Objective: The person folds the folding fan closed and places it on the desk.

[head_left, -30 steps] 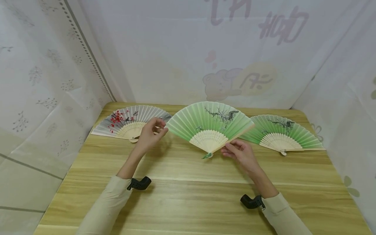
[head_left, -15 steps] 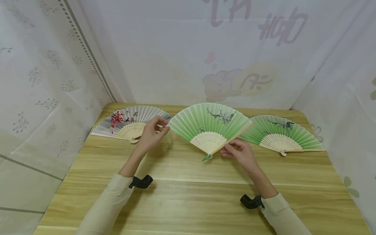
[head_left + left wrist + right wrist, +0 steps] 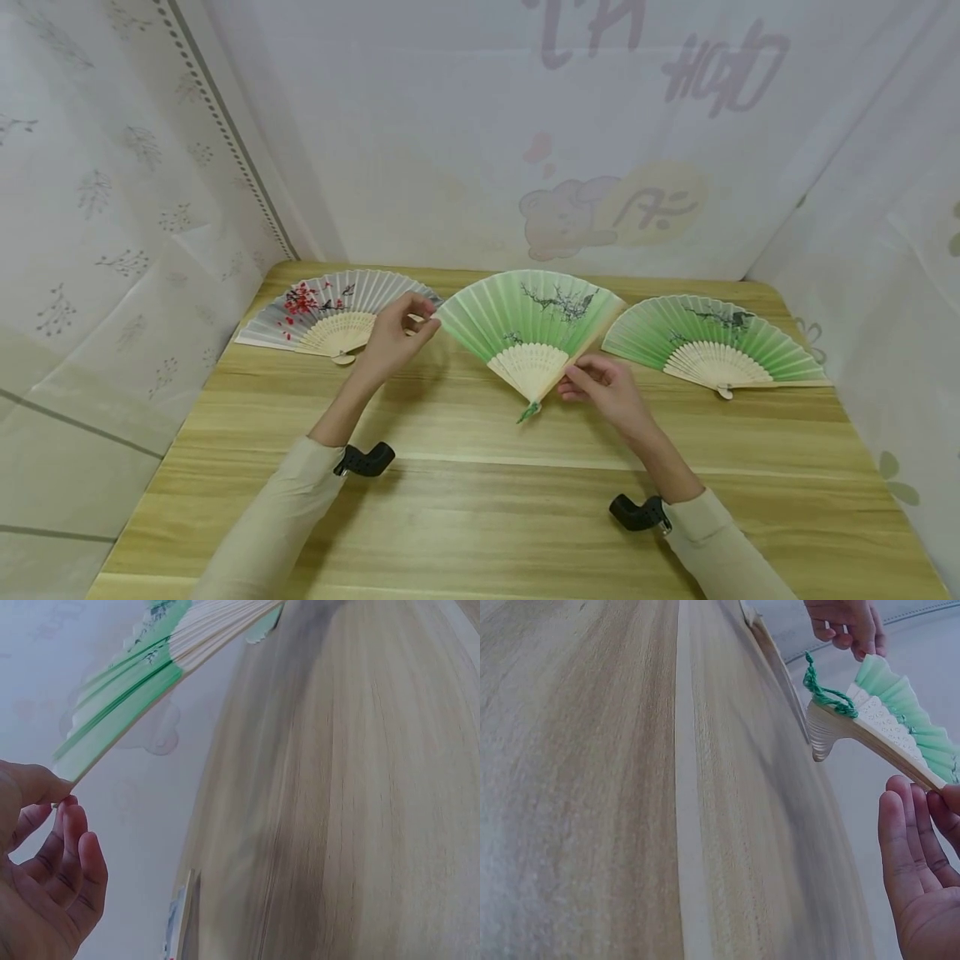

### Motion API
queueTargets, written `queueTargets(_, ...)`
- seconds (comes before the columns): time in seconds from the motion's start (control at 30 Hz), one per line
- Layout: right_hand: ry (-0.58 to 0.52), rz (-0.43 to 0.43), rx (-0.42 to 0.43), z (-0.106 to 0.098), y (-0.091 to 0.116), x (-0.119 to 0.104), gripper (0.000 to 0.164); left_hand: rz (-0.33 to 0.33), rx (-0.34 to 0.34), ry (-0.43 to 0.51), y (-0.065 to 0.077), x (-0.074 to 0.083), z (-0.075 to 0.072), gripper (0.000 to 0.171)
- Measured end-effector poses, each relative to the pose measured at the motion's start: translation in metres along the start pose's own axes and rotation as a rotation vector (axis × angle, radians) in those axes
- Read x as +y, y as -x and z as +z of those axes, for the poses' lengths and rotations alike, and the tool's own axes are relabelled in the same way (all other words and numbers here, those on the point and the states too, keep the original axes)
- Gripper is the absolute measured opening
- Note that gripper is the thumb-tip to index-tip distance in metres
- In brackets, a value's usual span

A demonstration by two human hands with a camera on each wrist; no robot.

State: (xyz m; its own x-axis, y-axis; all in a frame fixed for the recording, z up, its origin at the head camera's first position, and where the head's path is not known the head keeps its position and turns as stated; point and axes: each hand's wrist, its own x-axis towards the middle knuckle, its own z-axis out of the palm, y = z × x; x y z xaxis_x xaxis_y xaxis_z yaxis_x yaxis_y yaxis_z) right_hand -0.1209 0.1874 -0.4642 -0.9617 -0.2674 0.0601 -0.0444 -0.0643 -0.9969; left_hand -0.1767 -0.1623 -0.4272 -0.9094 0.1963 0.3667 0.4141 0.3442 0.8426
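Hanging clear of the counter [image 3: 480, 508], near its far edge: a green pleated folding fan with pale wood-like ribs [image 3: 487, 325], fanned out, narrow end toward 6 o'clock on a dial centred on it in the head view.

Left hand [image 3: 390, 337], at 9 o'clock, pinches the fan's outer corner between thumb and finger; remaining fingers loosely bent. Right hand [image 3: 606, 392], at 4 o'clock, pinches the long pale guard stick [image 3: 896, 755] with thumb and fingertips, above the pivot.

Handling, by judgement: very light; a fingertip hold ought to do. Guard sticks likely stiff lengthwise; leaf between them thin, soft, easily creased or torn. Ribs probably slender enough to snap if twisted. Pleats should bend cleanly only along their set lines. Smooth sticks may slip a little, though little weight pulls on them. Best holds: the two outer sticks, or the gathered ribs near the pivot; avoid mid-leaf. Paper or cloth, cannot tell.

Looks: whitish along the curved rim, deepening to bright green toward the ribs. Dark branch print [image 3: 562, 302] between 1 and 2 o'clock, smaller sprig toward 9. Ribs cream, dotted with small cut-outs. Green twisted cord [image 3: 528, 412] at 6 o'clock.

Neighbours, both lying spread on the counter: grey pleated folding fan with red blossoms [image 3: 339, 332] at 9 o'clock, partly behind the left hand; second green pleated folding fan [image 3: 712, 342] at 3 o'clock, similar branch.
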Motion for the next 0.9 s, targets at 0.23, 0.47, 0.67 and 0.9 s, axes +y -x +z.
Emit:
queueTargets(0.23, 0.012, 0.019, -0.003, 0.001, 0.000, -0.002, 0.021, 0.001, -0.002, 0.017, -0.001, 0.027, 0.002, 0.017)
queueTargets(0.47, 0.025, 0.032, -0.007, 0.003, -0.001, -0.006, 0.022, 0.030, -0.006, 0.030, -0.003, 0.018, 0.006, 0.016)
queueTargets(0.67, 0.038, 0.037, -0.005, 0.004, -0.001, -0.007, 0.022, 0.025, -0.019, 0.026, -0.007, 0.008, 0.010, 0.018)
queueTargets(0.9, 0.053, 0.047, 0.003, 0.006, -0.001, -0.006, 0.020, 0.062, -0.013, 0.019, -0.008, 0.019, 0.014, 0.016)
